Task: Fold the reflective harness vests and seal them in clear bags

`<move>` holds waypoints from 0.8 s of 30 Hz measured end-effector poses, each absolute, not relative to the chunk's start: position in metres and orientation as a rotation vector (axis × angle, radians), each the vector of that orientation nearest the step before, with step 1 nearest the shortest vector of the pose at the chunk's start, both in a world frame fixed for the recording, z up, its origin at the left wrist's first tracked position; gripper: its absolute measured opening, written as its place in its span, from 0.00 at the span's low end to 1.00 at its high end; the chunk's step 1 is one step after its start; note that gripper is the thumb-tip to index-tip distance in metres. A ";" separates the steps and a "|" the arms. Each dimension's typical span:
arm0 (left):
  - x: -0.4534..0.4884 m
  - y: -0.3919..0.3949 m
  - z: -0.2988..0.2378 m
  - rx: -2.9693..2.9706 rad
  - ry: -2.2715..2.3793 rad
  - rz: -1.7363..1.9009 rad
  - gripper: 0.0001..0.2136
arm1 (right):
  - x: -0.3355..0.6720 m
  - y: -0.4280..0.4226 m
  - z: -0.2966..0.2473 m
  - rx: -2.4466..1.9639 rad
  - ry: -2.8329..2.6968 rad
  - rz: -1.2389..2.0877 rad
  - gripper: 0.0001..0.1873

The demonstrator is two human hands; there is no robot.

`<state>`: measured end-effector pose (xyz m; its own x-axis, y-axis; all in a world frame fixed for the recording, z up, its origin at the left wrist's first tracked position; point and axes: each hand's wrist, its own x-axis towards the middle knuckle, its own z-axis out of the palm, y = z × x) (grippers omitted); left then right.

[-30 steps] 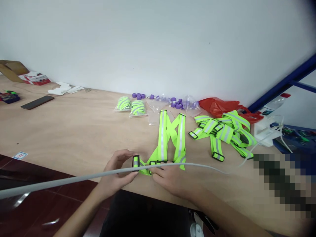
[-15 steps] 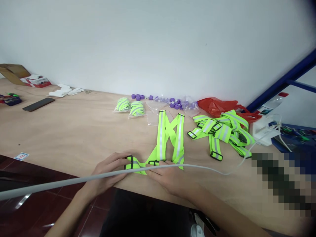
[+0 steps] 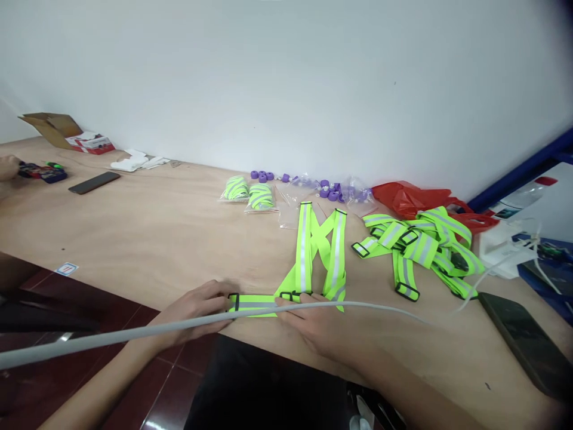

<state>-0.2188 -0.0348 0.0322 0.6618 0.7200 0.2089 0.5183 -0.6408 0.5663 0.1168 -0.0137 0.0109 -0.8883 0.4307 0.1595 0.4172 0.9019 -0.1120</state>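
A neon-yellow reflective harness with silver stripes lies on the table in front of me, its two shoulder straps crossing in the middle. Its waist strap runs flat and straight to the left between my hands. My left hand pinches the left end of that strap, at a black slider buckle. My right hand presses its fingers on the strap beside another black buckle, near the lower corner of the harness. A white cable passes in front of both hands and partly hides the fingers.
Right of the harness lies a pile of similar straps, with a red plastic bag behind. Bagged straps and purple rings line the wall side. Phones lie at right and left. Another person's hand is at far left.
The waist strap, bent and slack before, is now stretched flat as my left hand moved away from my right. My view has turned left, bringing another person's hand in at the far left.
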 end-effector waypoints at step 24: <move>-0.114 -0.055 -0.008 1.026 1.124 1.552 0.25 | 0.117 -0.013 0.006 -0.629 -2.864 0.124 0.28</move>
<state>-0.1139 -0.0548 -0.0075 -0.2180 0.9706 0.1020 -0.2057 -0.1479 0.9674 0.1166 -0.0130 0.0057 -0.8878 0.4227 0.1821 0.4053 0.9055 -0.1257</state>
